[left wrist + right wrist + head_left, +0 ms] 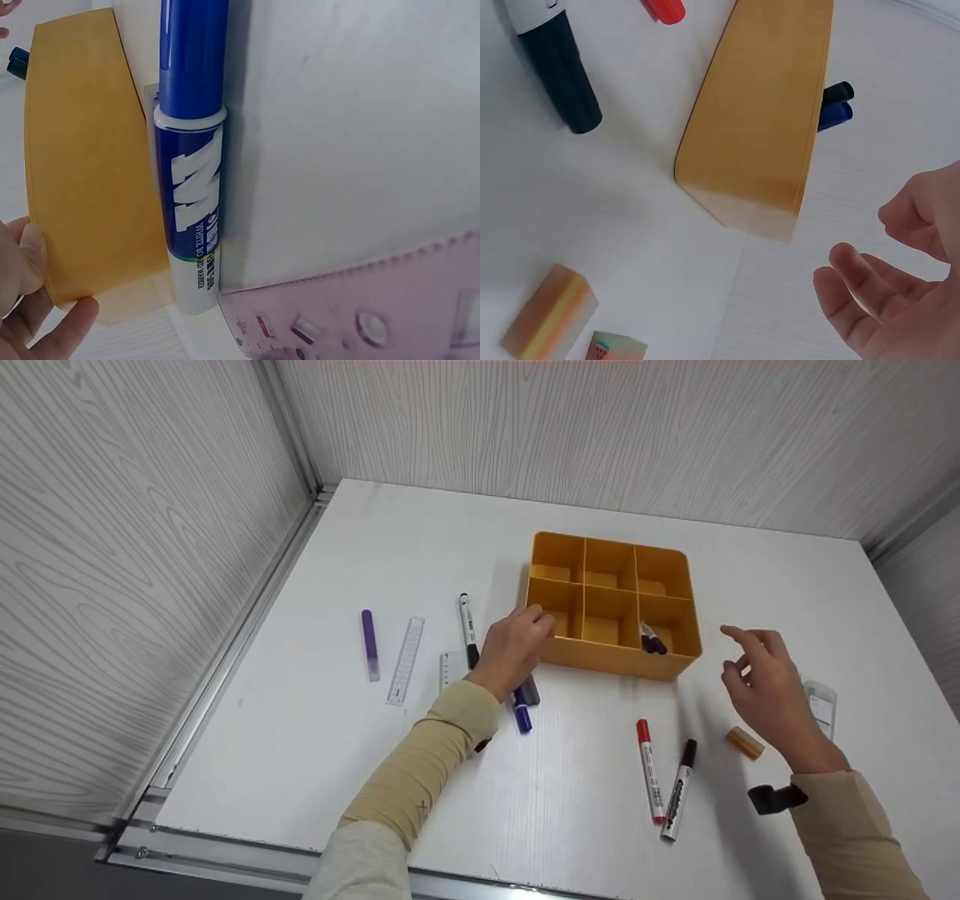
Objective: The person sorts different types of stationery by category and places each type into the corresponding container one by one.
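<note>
A yellow six-compartment organizer box (600,656) stands toward the back of the white table. My left hand (517,649) grips its near left corner, with thumb and fingers at the wall in the left wrist view. Two dark-capped pens (651,639) lean in the front right compartment. To the right of the box, my right hand (769,682) hovers with fingers loosely bent, holding nothing. Below the left hand lies a blue marker (191,150), beside a pinkish ruler (315,322). An orange-banded block (745,742) lies under the right hand.
A red marker (651,772) and a black marker (679,791) lie in front of the box. Left of it are a black-capped white marker (468,626), a clear ruler (406,660) and a purple pen (370,645). A white rounded object (823,701) sits partly behind the right hand.
</note>
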`<state>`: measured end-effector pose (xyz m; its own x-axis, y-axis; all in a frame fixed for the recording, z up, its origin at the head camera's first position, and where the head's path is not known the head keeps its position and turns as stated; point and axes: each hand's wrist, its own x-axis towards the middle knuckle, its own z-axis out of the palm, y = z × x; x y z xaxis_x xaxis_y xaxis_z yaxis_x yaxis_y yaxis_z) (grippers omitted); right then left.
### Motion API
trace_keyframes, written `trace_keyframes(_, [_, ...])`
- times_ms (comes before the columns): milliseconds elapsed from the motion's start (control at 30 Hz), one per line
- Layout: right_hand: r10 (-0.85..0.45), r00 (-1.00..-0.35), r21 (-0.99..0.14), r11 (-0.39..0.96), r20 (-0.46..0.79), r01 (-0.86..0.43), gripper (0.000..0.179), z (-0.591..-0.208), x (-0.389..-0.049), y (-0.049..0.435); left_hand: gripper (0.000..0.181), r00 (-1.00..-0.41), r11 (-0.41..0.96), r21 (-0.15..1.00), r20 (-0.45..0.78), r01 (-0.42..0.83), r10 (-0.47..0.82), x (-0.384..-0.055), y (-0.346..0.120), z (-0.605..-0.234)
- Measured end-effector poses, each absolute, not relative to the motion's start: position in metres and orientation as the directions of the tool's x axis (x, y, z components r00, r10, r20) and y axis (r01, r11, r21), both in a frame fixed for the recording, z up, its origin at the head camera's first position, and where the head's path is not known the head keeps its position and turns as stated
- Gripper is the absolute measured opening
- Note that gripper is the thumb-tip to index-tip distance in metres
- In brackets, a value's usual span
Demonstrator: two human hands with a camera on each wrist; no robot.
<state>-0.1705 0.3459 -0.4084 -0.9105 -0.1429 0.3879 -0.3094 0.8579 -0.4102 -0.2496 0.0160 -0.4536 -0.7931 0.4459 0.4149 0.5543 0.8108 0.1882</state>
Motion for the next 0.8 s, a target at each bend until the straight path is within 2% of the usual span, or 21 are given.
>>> trace_keyframes(267, [-0.057, -0.933, -0.467, 0.854, 0.355, -0.23, 0.045, -0.411, -0.153, 0.364, 0.02, -0.784, 0.81, 0.175, 0.428, 0.559, 0.449, -0.25, 0.014, -0.453])
trace_keyframes(633, [-0.027, -0.938, -0.478, 0.855, 0.346, -0.202, 0.039, -0.431, -0.138, 0.362, 0.015, -0.771, 0.807, 0.166, 0.45, 0.567, 0.45, -0.249, 0.015, -0.455])
trace_keyframes(800, [-0.001, -0.968, -0.478, 0.87, 0.251, -0.125, 0.036, -0.439, -0.129, 0.358, 0.014, -0.761, 0.797, 0.174, 0.467, 0.579, 0.45, -0.25, 0.016, -0.456])
